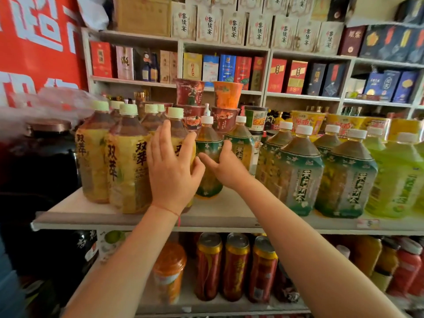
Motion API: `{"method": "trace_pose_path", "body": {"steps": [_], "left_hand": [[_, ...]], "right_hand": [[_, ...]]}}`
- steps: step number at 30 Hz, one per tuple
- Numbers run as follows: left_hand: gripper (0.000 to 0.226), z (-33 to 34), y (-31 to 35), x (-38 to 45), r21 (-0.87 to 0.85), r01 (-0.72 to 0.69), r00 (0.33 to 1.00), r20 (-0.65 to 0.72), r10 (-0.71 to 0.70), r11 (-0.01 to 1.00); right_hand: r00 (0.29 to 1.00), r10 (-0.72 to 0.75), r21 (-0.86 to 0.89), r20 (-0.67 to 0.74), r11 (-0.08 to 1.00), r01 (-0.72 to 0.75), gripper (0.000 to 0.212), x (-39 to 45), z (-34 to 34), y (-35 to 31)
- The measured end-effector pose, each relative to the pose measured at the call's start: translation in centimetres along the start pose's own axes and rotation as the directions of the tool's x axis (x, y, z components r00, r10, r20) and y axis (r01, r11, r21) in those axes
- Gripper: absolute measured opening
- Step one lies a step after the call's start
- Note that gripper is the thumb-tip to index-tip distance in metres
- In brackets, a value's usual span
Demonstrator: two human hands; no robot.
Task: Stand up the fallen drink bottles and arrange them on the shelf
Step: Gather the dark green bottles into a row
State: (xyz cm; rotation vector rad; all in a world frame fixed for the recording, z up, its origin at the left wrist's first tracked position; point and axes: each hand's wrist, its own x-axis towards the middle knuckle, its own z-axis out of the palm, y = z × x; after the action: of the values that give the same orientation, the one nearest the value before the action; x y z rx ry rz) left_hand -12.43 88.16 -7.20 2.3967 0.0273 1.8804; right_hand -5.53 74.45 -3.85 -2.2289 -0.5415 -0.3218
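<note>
1. Two open grips: my left hand (171, 167) lies flat on the yellow-labelled bottle (181, 143); my right hand (226, 167) cups the green-labelled bottle (208, 157), fingers hidden.
2. Both stand upright on the shelf (91, 216), side by side.
3. Full, so probably heavy; the film label looks slick. I judge the broad body the best hold.

I count six yellow-labelled tea bottles (128, 157) with pale green caps on my left. Six green-and-white jasmine tea bottles (298, 171) with white caps stand in the middle and right. At least two bright green bottles (399, 175) sit at the far right (the edge cuts them off). Three red cans (236, 267) below.
</note>
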Motion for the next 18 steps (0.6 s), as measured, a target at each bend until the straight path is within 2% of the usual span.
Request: {"method": "trace_pose_path", "body": {"steps": [3, 5, 7, 9, 10, 11, 13, 14, 16, 18], "left_hand": [[0.043, 0.2, -0.1, 0.0, 0.000, 0.001, 1.000, -0.020, -0.001, 1.000], [0.044, 0.2, -0.1, 0.1, -0.007, 0.004, 1.000, -0.025, -0.004, 1.000], [0.044, 0.3, 0.0, 0.0, -0.014, 0.003, 1.000, -0.030, -0.004, 1.000], [0.044, 0.3, 0.0, -0.2, -0.013, 0.006, 0.999, -0.033, -0.007, 1.000], [0.044, 0.4, 0.0, -0.2, -0.012, 0.007, 0.999, -0.037, -0.007, 1.000], [0.044, 0.4, 0.1, -0.3, -0.013, 0.005, 0.999, -0.041, -0.005, 1.000], [0.044, 0.4, 0.0, -0.3, -0.008, 0.001, 0.999, -0.051, -0.002, 1.000], [0.044, 0.4, 0.0, -0.3, -0.007, 0.001, 0.999, -0.054, -0.001, 1.000], [0.044, 0.5, -0.1, -0.3, -0.010, -0.006, 0.998, -0.056, 0.006, 1.000], [0.044, 0.5, -0.2, -0.4, -0.007, -0.004, 0.998, -0.056, 0.003, 1.000]], "right_hand": [[0.999, 0.016, -0.074, 0.051, 0.997, -0.012, 0.085, 0.2, 0.3, -0.6], [0.999, -0.018, -0.179, 0.044, 0.983, 0.025, 0.069, 0.3, -0.4, -1.0], [0.976, -0.139, -0.217, -0.170, 0.971, 0.100, 0.053, 0.8, -1.5, -0.9], [0.880, -0.162, -0.195, -0.447, 0.978, 0.081, 0.038, 1.8, -2.5, -0.8], [0.845, -0.099, -0.156, -0.525, 0.988, 0.019, 0.033, 2.9, -2.9, -0.7], [0.838, 0.009, -0.102, -0.545, 0.992, -0.077, 0.038, 3.9, -3.3, -0.9], [0.850, 0.238, 0.002, -0.471, 0.963, -0.269, 0.057, 6.5, -3.6, -0.9], [0.846, 0.308, 0.031, -0.436, 0.944, -0.328, 0.060, 7.7, -3.6, -0.7], [0.843, 0.361, 0.052, -0.399, 0.927, -0.372, 0.053, 9.2, -3.3, 0.0], [0.840, 0.330, 0.031, -0.431, 0.936, -0.351, 0.046, 9.6, -2.9, 0.4]]}}
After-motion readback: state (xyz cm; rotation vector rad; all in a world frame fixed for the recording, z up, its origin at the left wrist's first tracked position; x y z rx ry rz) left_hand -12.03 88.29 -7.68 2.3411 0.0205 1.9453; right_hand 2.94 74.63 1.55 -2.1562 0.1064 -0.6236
